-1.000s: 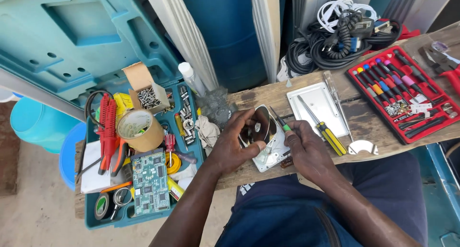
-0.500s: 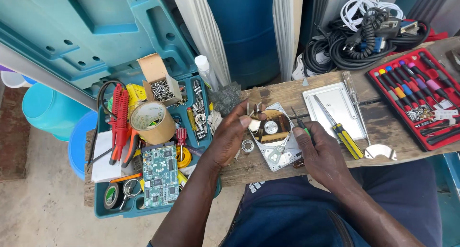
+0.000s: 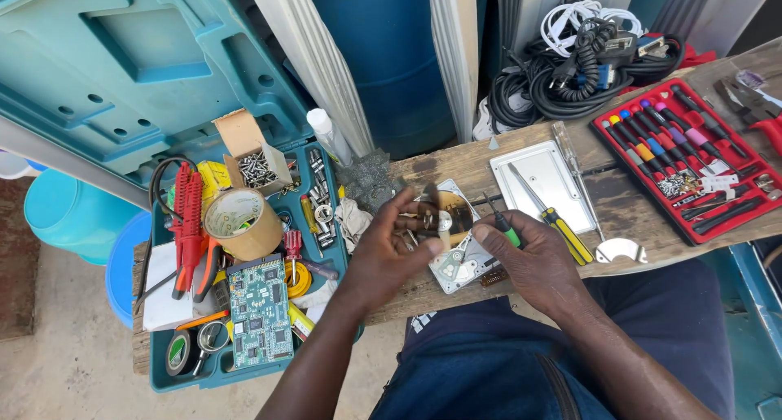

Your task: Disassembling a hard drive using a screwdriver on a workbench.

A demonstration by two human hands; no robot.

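Observation:
An opened hard drive (image 3: 460, 265) lies on the wooden bench (image 3: 627, 216) in front of me. My left hand (image 3: 391, 245) lifts a shiny round platter (image 3: 448, 216) above the drive, pinched in its fingers. Over the drive's right side, my right hand (image 3: 529, 261) holds a small green-handled screwdriver (image 3: 501, 223), tip pointing away from me. The drive's flat silver lid (image 3: 546, 184) rests just to the right, with a yellow and black screwdriver (image 3: 550, 216) lying across it.
A teal toolbox tray (image 3: 244, 257) at left holds a tape roll (image 3: 240, 220), red pliers, a green circuit board (image 3: 259, 312) and a box of screws. A red screwdriver set (image 3: 692, 159) lies at right. Coiled cables (image 3: 578, 61) sit behind.
The left hand has raised the platter off the drive and tilted it. The right hand has stayed beside the drive with the screwdriver. The camera view has shifted slightly.

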